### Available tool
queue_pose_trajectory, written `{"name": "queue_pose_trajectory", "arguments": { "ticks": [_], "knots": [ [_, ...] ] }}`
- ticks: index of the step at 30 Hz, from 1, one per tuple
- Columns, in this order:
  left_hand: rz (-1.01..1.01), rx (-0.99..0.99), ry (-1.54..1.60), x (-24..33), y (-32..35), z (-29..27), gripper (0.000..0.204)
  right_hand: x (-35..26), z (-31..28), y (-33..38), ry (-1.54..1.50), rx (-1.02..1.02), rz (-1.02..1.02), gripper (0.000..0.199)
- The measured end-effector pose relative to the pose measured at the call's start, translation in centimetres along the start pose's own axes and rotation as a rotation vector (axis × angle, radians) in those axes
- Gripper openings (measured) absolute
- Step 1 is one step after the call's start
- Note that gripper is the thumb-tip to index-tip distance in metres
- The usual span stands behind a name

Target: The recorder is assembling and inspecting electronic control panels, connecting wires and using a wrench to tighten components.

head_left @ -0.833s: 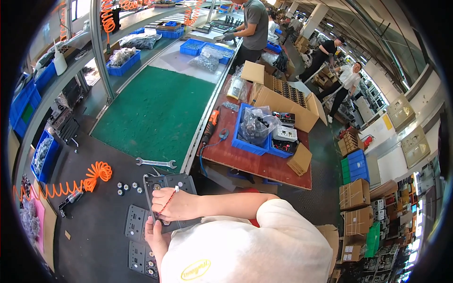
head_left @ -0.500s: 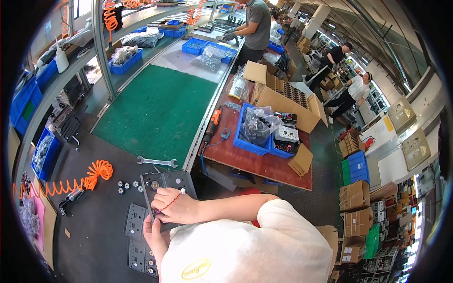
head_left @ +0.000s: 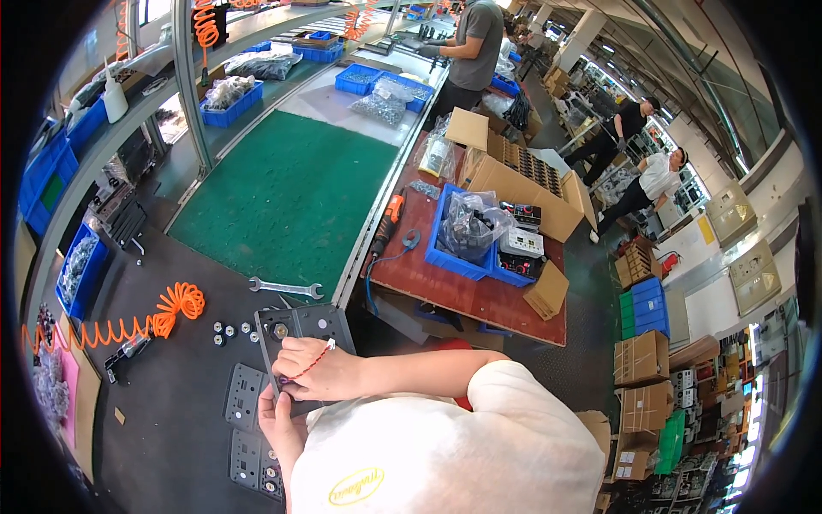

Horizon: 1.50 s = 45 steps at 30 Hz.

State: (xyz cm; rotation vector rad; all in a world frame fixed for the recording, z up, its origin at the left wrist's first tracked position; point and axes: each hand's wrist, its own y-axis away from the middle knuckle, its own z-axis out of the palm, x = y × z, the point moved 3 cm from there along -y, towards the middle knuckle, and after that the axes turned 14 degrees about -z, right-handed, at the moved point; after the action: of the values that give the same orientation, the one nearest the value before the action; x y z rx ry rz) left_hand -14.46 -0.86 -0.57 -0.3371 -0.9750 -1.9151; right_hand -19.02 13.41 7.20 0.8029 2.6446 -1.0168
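- I find the left grip (head_left: 281,420) clasped on the lower left edge of a dark grey panel (head_left: 301,322), thumb and fingers at its rim.
- I record the right grip (head_left: 318,368) laid over the same panel, fingers curled down onto it; I cannot tell whether they pinch anything, the tips being hidden.
- Panel stands tilted in front of the white shirt; a round metal fitting (head_left: 281,330) shows on it, just beyond the right knuckles.
- I note two flat grey panels (head_left: 246,397) (head_left: 250,458) on the dark table (head_left: 180,411), left of the hands; the nearer one bears round fittings.
- Small loose fittings (head_left: 231,331) sit in a cluster left of the held panel.
- Wrench (head_left: 287,288) lies at the near edge of a green mat (head_left: 282,206).
- Orange coiled hose (head_left: 178,308) and a handheld tool (head_left: 127,355) lie farther left, near a blue bin (head_left: 81,270).
- Right of the mat, I see an orange-and-black power tool (head_left: 387,224) on a red surface (head_left: 437,295).
- A gloved co-worker (head_left: 473,51) stands beyond the mat.
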Motion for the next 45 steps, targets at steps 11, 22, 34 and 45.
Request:
{"name": "queue_pose_trajectory", "arguments": {
  "ticks": [11, 22, 34, 45],
  "knots": [
    [-0.088, -0.030, 0.059, -0.9, -0.3, -0.1, 0.030, 0.5, -1.0, -0.1, 0.092, -0.099, -0.205, 0.017],
    [0.032, -0.001, -0.071, -0.1, -0.1, 0.0, 0.031, -0.6, -0.2, 0.7, 0.017, 0.005, 0.136, 0.023],
    [-0.027, -0.029, 0.001, -0.1, 0.1, 0.6, 0.029, 0.2, -1.2, -0.2, 0.016, -0.107, -0.134, 0.017],
    [0.058, -0.006, -0.090, 0.4, -0.1, 0.1, 0.025, -0.7, 1.4, 1.5, -0.260, 0.020, 0.446, 0.023]
  ]
}}
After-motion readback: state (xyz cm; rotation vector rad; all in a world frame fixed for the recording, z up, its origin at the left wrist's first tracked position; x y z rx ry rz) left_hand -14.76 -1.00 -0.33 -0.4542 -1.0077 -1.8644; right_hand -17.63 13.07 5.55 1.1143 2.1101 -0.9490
